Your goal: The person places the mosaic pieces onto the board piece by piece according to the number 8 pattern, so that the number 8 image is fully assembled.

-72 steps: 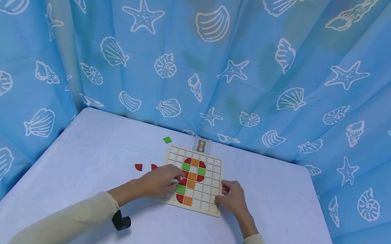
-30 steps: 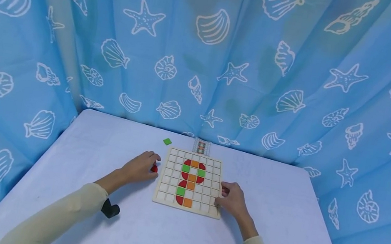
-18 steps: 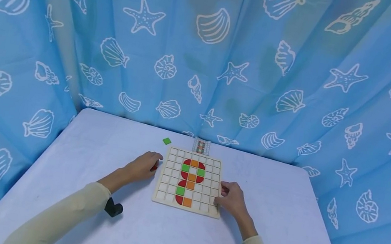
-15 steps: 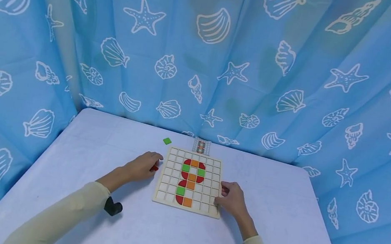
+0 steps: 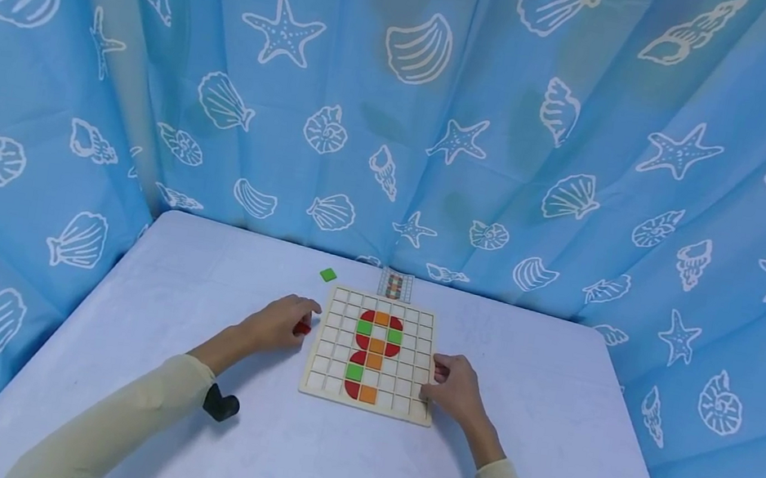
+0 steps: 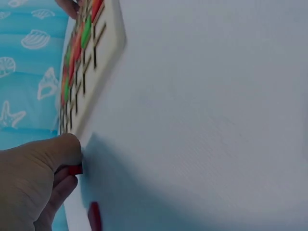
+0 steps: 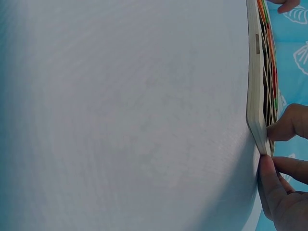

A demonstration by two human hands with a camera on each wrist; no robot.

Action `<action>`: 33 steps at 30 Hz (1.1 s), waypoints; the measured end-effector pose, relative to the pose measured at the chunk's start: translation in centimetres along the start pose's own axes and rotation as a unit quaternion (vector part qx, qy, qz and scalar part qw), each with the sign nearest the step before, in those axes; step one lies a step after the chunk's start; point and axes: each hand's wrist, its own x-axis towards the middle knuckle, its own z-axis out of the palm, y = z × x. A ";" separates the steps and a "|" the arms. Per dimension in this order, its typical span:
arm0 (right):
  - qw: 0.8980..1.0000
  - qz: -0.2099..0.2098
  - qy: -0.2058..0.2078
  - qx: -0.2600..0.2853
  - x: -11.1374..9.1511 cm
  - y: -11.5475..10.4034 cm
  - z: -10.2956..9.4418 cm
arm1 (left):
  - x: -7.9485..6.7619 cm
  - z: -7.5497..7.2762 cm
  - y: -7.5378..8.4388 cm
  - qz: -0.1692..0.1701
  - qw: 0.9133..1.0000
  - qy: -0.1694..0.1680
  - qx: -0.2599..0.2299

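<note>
In the head view, a wooden grid board [image 5: 407, 375] lies mid-table, with red, orange and green tiles set in its middle columns. Left of the board, my left hand [image 5: 275, 324] pinches a small red tile [image 6: 75, 170] between thumb and fingers, low over the table. A second red piece [image 6: 95, 216] lies just below that hand in the left wrist view; from the head view the hand hides it. My right hand [image 5: 459, 387] holds the board's right edge, thumb and fingers at its corner in the right wrist view.
A loose green square tile [image 5: 328, 274] lies beyond the board's far left corner. Behind the board stands a small pattern card [image 5: 395, 285]. A white cloth [image 5: 349, 465] covers the table, and a blue shell-print curtain [image 5: 317, 180] rises at the back and sides.
My left hand has left the board's tiles, moved left to the loose red pieces and taken one between its fingers. Lately it has barely moved. My right hand keeps its place.
</note>
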 end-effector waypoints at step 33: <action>1.000 0.002 0.002 0.011 -0.2 -0.2 -0.1 | 0.3 3.0 9.1 0.160 0.986 -0.009 -0.034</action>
